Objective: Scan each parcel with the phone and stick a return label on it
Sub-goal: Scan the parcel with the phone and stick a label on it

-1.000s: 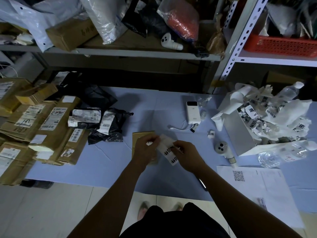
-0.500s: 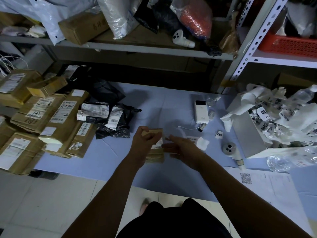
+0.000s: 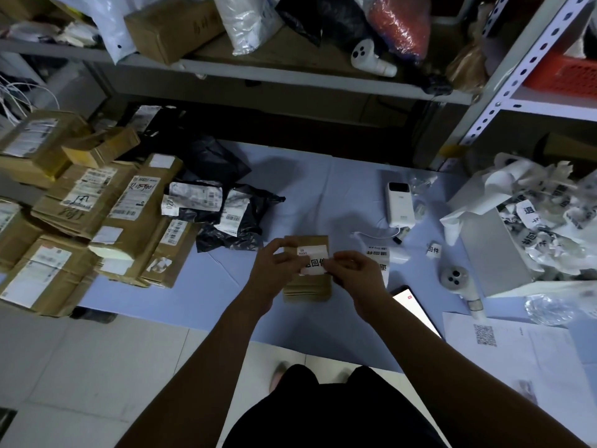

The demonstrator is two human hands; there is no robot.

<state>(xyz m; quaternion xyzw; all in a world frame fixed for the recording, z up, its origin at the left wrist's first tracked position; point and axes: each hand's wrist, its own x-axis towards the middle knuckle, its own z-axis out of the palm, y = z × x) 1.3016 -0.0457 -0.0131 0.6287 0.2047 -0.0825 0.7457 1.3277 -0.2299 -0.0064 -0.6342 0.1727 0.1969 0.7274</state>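
Looking down from the head camera, both hands meet over the small brown cardboard parcel (image 3: 307,287), which lies flat on the pale blue bench (image 3: 226,279) directly in front of the person; the left hand (image 3: 274,265) pinches the left end of the white return label with black printed characters (image 3: 315,265) in curled fingers, and the right hand (image 3: 353,274) pinches its right end; the label spans the parcel's top face, though whether it is stuck down yet cannot be told.

A second ago the label was held in the air between the two hands, beside the parcel and not over it; half a second ago the left hand gripped the parcel itself while the right hand reached in; now the label has come onto the box, so the sticking step looks under way for this parcel, with pressing it flat probably the next need.

The black phone with a lit screen (image 3: 415,305) lies on the bench just beside the right forearm, untouched; the pile of brown taped parcels (image 3: 106,215) sits well apart to the left.
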